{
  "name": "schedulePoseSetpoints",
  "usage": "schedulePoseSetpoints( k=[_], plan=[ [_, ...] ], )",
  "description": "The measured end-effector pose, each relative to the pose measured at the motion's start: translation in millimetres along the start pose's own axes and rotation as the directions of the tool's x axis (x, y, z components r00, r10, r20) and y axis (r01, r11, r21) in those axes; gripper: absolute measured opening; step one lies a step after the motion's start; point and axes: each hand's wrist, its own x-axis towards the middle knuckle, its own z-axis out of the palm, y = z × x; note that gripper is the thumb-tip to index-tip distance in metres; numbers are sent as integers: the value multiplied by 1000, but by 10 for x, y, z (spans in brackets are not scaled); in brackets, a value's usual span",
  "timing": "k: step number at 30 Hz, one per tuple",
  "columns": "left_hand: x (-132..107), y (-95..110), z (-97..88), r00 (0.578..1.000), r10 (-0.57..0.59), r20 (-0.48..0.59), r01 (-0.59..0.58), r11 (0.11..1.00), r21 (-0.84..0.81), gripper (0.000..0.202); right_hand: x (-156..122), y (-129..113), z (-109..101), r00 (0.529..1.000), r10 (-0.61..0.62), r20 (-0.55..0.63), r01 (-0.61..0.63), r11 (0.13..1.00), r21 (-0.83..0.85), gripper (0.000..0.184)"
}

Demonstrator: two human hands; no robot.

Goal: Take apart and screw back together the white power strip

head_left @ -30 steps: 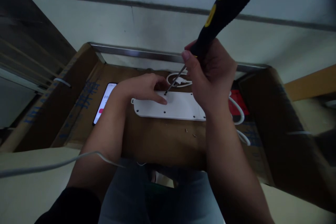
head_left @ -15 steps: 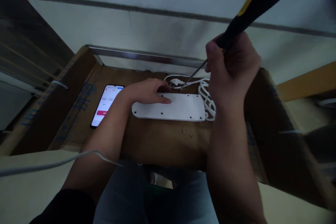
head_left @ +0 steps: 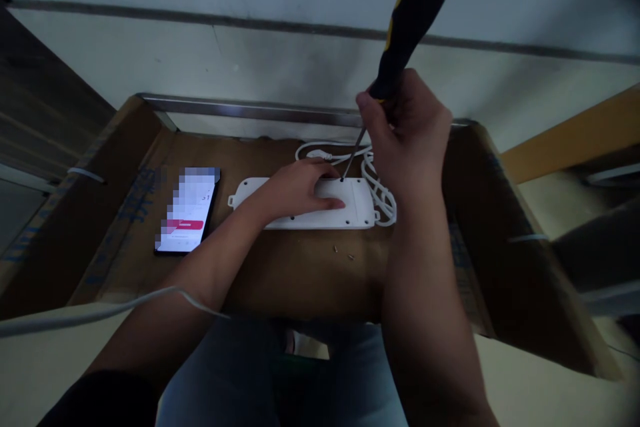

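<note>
A pale wall (head_left: 280, 60) fills the top of the frame, and below it a cardboard tray (head_left: 280, 273) spans the middle, with folded-up sides at the left and right and a metal rail (head_left: 250, 109) along its far edge. The tray serves as the container here: a phone (head_left: 185, 213) lies in its left part, a white power strip (head_left: 330, 219) lies at the centre, a looped white cable (head_left: 383, 197) sits just beyond the strip's right end, and two small screws (head_left: 335, 249) rest loose on the cardboard just below it. The strip seems to lie underside up, its screw holes facing the camera; whatever is inside the casing is hidden. The left hand (head_left: 300, 190) lies over the strip with thumb and fingers spread, pressing rather than closing round it. The right hand (head_left: 410, 127) is wrapped round the lower handle of a black-and-yellow screwdriver (head_left: 420, 7), which slants from the upper right down to a hole at the strip's far edge, right of centre. The step in hand looks like working a screw there, though whether the tip is seated cannot be told. The move seems to call for an upright shaft, steady downward pressure and a strip held from sliding.
</note>
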Motion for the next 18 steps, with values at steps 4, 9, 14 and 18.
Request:
schedulePoseSetpoints(
  k=[4,9,14,18],
  plan=[
    [8,-6,-18,1000,12,-4,-12,1000,-11,61,8,6,-19,1000,-4,15,4,1000,21,19],
    [21,-27,-52,999,53,-2,-53,998,-26,58,-4,26,-44,998,-42,45,38,995,90,14],
    [45,-42,-78,996,87,12,-86,995,-48,57,-109,57,-142,995,-93,39,85,981,175,4],
    [50,-47,-86,995,81,54,-78,995,-62,55,-210,89,-219,991,-63,119,48,991,121,9]
  ],
)
